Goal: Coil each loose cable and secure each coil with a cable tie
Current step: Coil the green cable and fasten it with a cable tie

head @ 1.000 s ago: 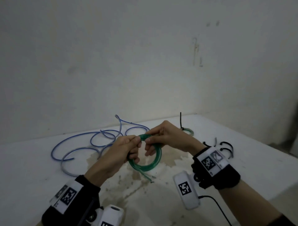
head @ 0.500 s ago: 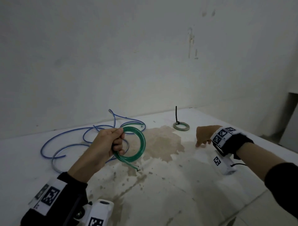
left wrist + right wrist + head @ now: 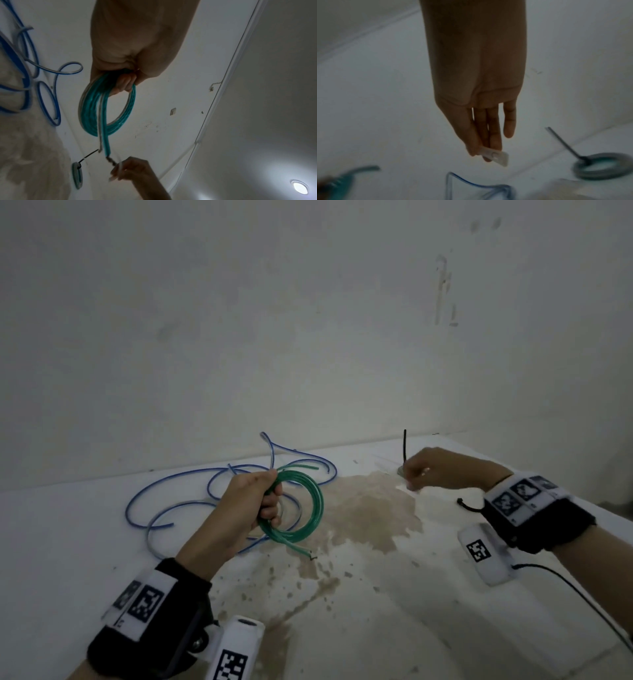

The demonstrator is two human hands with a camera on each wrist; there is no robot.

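My left hand [image 3: 270,501] grips a green cable coil [image 3: 310,510] by its rim and holds it upright above the table; the left wrist view shows the coil [image 3: 106,108] with its loose end hanging. Over at the far right, my right hand [image 3: 411,477] hovers beside a small tied coil [image 3: 604,169] with an upright black tie tail [image 3: 405,446]. That hand [image 3: 481,155] pinches a small pale flat strip [image 3: 495,157] between thumb and fingers. What the strip is I cannot tell. A loose blue cable [image 3: 205,494] sprawls behind the left hand.
The white table [image 3: 376,628] has a brown stain in its middle and meets a bare wall at the back. A black cable tie [image 3: 466,505] lies just by my right wrist. The table's edge runs down the right side.
My right hand has let go of the green coil and moved right and back to the tied coil, now pinching a pale strip. The left hand alone keeps the green coil.
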